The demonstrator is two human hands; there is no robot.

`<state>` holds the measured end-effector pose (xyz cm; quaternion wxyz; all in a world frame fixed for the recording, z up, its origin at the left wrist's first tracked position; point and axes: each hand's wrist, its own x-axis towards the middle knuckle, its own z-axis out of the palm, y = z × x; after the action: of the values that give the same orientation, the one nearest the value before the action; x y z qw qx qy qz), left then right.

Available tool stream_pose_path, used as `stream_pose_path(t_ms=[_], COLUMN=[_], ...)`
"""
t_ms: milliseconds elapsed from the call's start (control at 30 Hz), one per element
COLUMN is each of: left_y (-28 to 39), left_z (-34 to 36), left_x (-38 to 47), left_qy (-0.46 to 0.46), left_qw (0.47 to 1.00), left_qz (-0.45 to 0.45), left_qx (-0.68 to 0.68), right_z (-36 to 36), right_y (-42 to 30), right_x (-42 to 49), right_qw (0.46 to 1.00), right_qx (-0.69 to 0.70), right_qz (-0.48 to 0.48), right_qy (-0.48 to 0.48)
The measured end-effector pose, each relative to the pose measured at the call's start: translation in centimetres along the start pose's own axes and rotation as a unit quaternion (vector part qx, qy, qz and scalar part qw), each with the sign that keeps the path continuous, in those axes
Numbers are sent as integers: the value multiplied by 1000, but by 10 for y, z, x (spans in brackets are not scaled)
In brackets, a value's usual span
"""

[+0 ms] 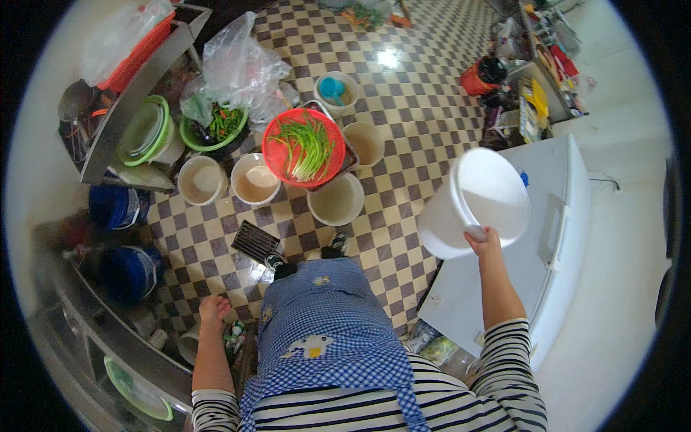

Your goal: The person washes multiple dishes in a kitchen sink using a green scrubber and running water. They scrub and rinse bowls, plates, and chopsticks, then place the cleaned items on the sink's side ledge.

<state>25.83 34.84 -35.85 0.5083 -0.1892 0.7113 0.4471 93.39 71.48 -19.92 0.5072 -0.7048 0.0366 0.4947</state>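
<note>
My right hand (484, 241) grips the rim of a large white plastic bucket (440, 216), which is tilted so that its pale inside shows. The bucket is held out to my right, in front of a white chest freezer (518, 270). My left hand (214, 310) hangs low at my left side with nothing in it, its fingers loosely curled and apart. Before me on the floor, a red colander (273, 157) holds a bunch of green onions (307, 148). Several white buckets surround it, among them one bucket (336, 208) nearest my feet.
A metal floor drain grate (256, 241) lies by my foot. Blue buckets (116, 206) stand at the left, near a metal counter (124, 102). A green basin (213, 141) holds green vegetables beside a clear plastic bag (243, 65). A blue scoop (331, 89) rests in the far bucket.
</note>
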Motion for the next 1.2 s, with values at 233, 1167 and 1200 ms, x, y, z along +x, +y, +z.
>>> stream_pose_path(t_ms=[233, 1167, 1200], left_y=[-26, -209, -222], left_z=[20, 803, 800], left_x=[11, 333, 348], left_qy=[38, 10, 11], left_qw=[992, 995, 993], left_qz=[-74, -88, -75], left_qx=[-89, -55, -88], right_z=[-24, 145, 149], right_y=[17, 38, 34], right_x=[129, 435, 434], right_qw=[995, 996, 995], right_qx=[13, -47, -58], right_qz=[88, 23, 12], right_qy=[40, -76, -80])
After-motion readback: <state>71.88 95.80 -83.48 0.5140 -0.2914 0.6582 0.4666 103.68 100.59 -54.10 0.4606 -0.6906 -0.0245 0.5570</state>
